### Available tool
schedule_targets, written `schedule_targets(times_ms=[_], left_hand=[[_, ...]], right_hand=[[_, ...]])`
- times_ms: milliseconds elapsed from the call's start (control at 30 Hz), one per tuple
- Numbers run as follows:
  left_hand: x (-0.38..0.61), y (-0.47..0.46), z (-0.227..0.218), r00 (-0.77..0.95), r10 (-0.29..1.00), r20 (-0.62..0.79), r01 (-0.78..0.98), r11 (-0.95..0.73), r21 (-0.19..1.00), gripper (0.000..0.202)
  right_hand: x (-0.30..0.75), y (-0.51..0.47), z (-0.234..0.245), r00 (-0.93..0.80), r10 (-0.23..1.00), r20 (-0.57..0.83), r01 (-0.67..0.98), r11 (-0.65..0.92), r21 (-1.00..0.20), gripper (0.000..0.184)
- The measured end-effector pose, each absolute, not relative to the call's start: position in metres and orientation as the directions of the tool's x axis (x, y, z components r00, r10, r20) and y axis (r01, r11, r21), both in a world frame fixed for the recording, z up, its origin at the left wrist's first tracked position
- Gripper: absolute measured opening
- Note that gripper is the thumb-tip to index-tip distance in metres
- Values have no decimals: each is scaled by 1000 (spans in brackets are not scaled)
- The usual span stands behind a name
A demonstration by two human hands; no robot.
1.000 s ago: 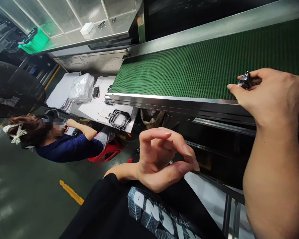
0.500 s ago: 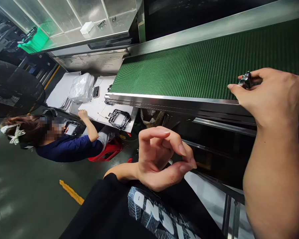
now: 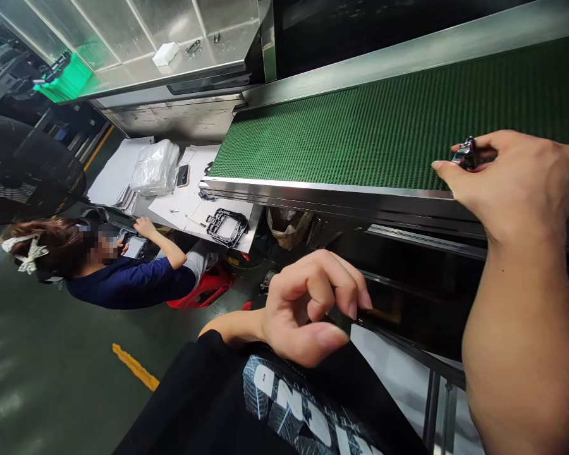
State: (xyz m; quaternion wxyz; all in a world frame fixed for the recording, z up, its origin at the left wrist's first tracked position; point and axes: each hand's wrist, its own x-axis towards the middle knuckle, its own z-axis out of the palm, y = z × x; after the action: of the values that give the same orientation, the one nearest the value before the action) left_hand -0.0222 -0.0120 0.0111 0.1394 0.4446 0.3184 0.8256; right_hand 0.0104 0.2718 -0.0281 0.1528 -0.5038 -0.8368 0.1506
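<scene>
My right hand (image 3: pixel 512 180) rests on the steel front rail of the green conveyor belt (image 3: pixel 360 133), its fingers closed on a small shiny black and silver part (image 3: pixel 465 153). My left hand (image 3: pixel 310 306) hovers below the belt, above my black printed shirt (image 3: pixel 284 404). Its fingers are curled in towards the thumb, and nothing shows inside them.
A seated person in a navy top (image 3: pixel 123 281) works at a white table (image 3: pixel 180 199) at the belt's left end. On that table lie a black plastic frame (image 3: pixel 227 226), a phone (image 3: pixel 183 175) and a clear plastic bag (image 3: pixel 155 167). A black fan (image 3: pixel 23 167) stands far left.
My left hand's fingers have curled down from a loose ring into a near fist. The seated person's arm has shifted along the table edge. My right hand has stayed put.
</scene>
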Motion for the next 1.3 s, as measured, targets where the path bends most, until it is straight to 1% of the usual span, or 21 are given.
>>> schedule_targets(times_ms=[67,167,267,400,467,533,633,767,867,1033,1167,1300], left_hand=[[-19,-12,9,-604,516,607,52,-734,677,41],[-15,-14,12,-631,574,523,15,-664,747,39],[-13,-17,13,-652,574,495,1,-653,757,38],[-10,-14,5,-699,552,455,34,-609,792,50],[-9,-12,3,-704,525,479,37,-646,762,50],[-8,-9,6,-691,511,511,25,-690,724,44],[-8,-7,12,-687,521,506,20,-684,730,39],[-9,-6,14,-692,481,539,74,-695,715,38],[-12,-8,14,-665,503,552,93,-678,729,35],[-15,-12,13,-625,543,561,95,-660,745,36],[-15,-11,14,-619,546,564,62,-682,728,37],[-14,-12,16,-626,553,550,8,-701,713,37]], right_hand=[[10,272,-29,-446,888,109,800,450,-396,54],[10,271,-28,-447,889,99,805,448,-389,53],[10,271,-27,-449,889,89,806,445,-391,53],[11,271,-26,-447,890,91,810,446,-381,53],[11,271,-25,-447,890,90,806,444,-391,52],[10,270,-25,-443,892,93,799,440,-411,51],[9,268,-23,-434,897,88,797,427,-427,51],[9,265,-20,-427,902,63,811,412,-415,51],[9,265,-19,-428,901,66,816,417,-400,51],[9,268,-22,-438,896,74,817,431,-383,53],[10,270,-25,-443,892,95,808,442,-388,52],[10,270,-27,-442,893,85,806,437,-399,53]])
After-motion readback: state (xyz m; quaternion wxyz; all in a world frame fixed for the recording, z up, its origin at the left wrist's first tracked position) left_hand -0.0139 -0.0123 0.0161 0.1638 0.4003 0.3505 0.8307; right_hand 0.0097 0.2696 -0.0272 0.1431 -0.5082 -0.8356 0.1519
